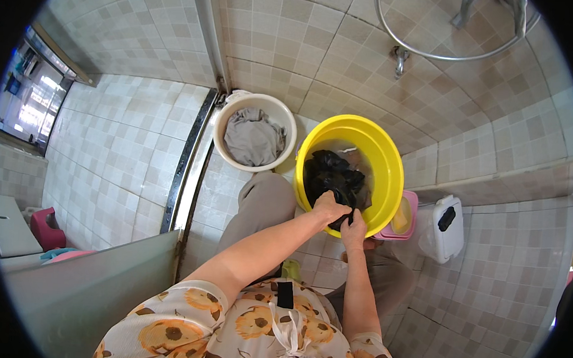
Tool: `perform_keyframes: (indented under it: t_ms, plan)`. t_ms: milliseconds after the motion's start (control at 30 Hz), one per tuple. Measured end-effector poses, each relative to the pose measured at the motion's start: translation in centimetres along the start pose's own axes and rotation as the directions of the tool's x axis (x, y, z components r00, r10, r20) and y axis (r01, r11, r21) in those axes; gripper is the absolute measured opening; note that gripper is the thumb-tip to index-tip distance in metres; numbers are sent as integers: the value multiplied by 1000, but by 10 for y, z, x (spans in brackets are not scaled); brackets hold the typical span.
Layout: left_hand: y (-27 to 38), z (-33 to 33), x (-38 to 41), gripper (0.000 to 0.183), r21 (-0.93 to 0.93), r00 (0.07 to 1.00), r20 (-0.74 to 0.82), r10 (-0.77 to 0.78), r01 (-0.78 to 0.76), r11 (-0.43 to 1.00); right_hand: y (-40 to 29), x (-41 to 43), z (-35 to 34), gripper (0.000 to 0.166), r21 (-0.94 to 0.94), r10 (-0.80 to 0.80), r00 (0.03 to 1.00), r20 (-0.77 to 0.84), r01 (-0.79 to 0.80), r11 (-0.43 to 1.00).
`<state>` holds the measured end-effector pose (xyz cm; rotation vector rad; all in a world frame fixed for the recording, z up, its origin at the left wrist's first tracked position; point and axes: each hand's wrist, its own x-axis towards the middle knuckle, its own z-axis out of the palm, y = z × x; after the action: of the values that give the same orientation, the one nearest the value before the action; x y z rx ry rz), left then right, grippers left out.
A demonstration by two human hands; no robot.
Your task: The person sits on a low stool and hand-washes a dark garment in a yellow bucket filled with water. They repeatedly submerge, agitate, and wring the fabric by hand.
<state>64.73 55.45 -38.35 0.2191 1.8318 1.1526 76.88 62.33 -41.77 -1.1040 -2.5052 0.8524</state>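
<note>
Both hands work at the near rim of a yellow plastic tub. In it, a wet black garment lies partly under murky water. My left hand grips a fold of the black cloth inside the tub. Right beside it, my right hand pinches the cloth's near end just over the rim. Brownish cloth shows under the water behind the black garment, along with a small white strip that I cannot identify.
Left of the tub stands a cream basin holding a grey garment. A pink plastic container and a white lidded bin stand to the right. A tap and shower hose hang on the tiled wall. A glass panel is at lower left.
</note>
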Motion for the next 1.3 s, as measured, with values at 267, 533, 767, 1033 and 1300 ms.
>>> perform_keyframes:
  t_ms: [267, 533, 767, 1033, 1300]
  plan:
    - [-1, -1, 1, 44, 72, 998, -39, 40, -37, 997, 12, 5, 6, 15, 35, -7, 1000, 27, 7, 999]
    - [-19, 2, 17, 31, 119, 960, -176, 218, -199, 973, 11, 11, 14, 27, -1, 31, 999, 37, -31, 1000]
    - [-25, 19, 35, 21, -421, 961, -223, 164, -246, 873, 37, 20, 22, 27, 4, 40, 999, 8, -40, 999]
    - [8, -6, 5, 19, -740, 982, 80, 169, -55, 670, 46, 28, 24, 21, 58, 183, 980, 71, -188, 981]
    - [28, -18, -13, 27, -852, 939, 242, 245, 84, 518, 80, 30, 29, 22, 131, 268, 957, 114, -282, 950]
